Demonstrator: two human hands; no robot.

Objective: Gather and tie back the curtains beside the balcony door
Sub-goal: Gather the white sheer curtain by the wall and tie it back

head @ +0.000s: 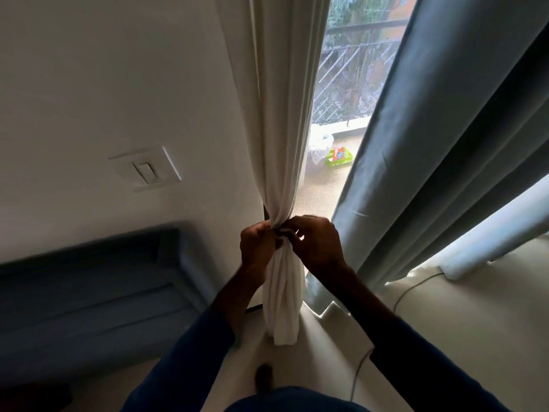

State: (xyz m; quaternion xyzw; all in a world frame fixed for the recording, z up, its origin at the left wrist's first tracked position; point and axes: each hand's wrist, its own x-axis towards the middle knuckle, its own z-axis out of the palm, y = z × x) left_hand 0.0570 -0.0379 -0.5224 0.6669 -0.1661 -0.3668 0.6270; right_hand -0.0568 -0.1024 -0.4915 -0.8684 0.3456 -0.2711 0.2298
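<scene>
A white curtain (285, 120) hangs left of the balcony door and is gathered into a narrow bundle at waist height. My left hand (257, 245) and my right hand (318, 245) meet at the pinched point, both closed on a thin tie (283, 231) wrapped around the bundle. Below the hands the white cloth (283, 301) falls in a bunch to the floor. A grey-blue curtain (439, 150) hangs loose on the right side of the door, spread wide.
A blue sofa (89, 292) stands against the wall at left. A wall switch (147, 172) sits above it. Through the door I see the balcony floor, a green basket (340, 157) and a railing. A thin cable (413, 289) runs along the floor at right.
</scene>
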